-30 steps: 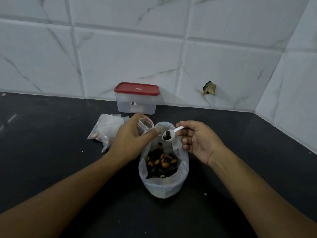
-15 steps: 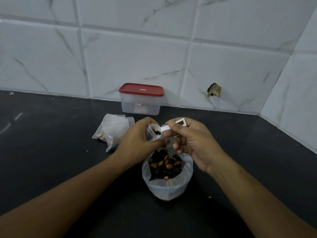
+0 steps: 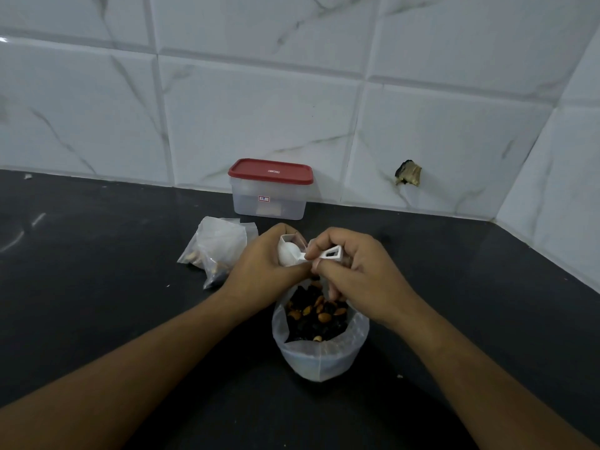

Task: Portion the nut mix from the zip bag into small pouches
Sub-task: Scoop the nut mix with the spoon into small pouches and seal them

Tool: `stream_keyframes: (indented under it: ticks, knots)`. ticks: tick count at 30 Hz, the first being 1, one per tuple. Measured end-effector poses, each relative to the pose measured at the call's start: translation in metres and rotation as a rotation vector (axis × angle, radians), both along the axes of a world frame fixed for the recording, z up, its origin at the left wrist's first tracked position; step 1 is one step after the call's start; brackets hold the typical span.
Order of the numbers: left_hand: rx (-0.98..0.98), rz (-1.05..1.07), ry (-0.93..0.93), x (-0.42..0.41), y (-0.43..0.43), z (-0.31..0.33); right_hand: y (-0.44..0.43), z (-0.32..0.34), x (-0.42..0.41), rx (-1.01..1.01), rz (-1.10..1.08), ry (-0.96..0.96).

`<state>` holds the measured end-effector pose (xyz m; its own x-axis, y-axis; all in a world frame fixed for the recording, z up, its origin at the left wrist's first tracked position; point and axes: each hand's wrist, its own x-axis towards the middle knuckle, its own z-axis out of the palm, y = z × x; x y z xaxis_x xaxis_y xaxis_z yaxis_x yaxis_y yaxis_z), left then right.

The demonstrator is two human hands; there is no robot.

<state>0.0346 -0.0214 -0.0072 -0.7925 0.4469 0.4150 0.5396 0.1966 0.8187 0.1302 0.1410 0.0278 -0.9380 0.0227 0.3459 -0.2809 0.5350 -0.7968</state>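
While the dark matte tabletop (image 3: 97,319) carries a soft translucent plastic zip bag (image 3: 321,358), open and well stocked with glossy brown-and-black nut mix (image 3: 316,315) — plenty left, I judge — a few filled crinkly clear pouches (image 3: 220,248) lie nearby. The left hand (image 3: 259,271) grips a small clear pouch (image 3: 292,240); the right hand (image 3: 360,274) pinches a white hard-plastic scoop (image 3: 292,256), tipped into its mouth.

The small pouch (image 3: 293,238) is mostly hidden behind left hand (image 3: 259,271) & spoon (image 3: 302,256); can't see what's inside it. Right hand (image 3: 357,274) covers far rim of zip bag (image 3: 321,362). Both arms cut off at near edge. Sticker (image 3: 263,198) on far box (image 3: 269,206) too small to read.
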Motion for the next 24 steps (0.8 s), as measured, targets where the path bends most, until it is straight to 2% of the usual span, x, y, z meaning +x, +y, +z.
stream_keyframes:
  ticks: [3, 9, 14, 17, 21, 24]
  knots:
    - [0.015, -0.01, -0.03, -0.001, -0.001, 0.0, 0.0, 0.003, 0.0, -0.105, 0.003, -0.013]
    - [0.001, 0.021, -0.059, 0.001, -0.001, 0.001, 0.005, 0.012, -0.001, -0.484, -0.023, -0.026]
    - [-0.018, 0.044, -0.065, 0.0, -0.002, 0.001, 0.012, 0.015, -0.001, -0.637, -0.141, 0.004]
    - [-0.021, 0.06, -0.053, 0.001, -0.002, 0.002, 0.022, 0.018, -0.002, -0.563, -0.203, 0.012]
    - [-0.026, 0.069, -0.024, 0.001, -0.002, 0.001, 0.028, 0.018, -0.001, -0.343, -0.162, -0.092]
    - [-0.05, 0.081, -0.007, 0.001, -0.003, 0.002, 0.029, 0.017, -0.002, -0.204, -0.176, -0.088]
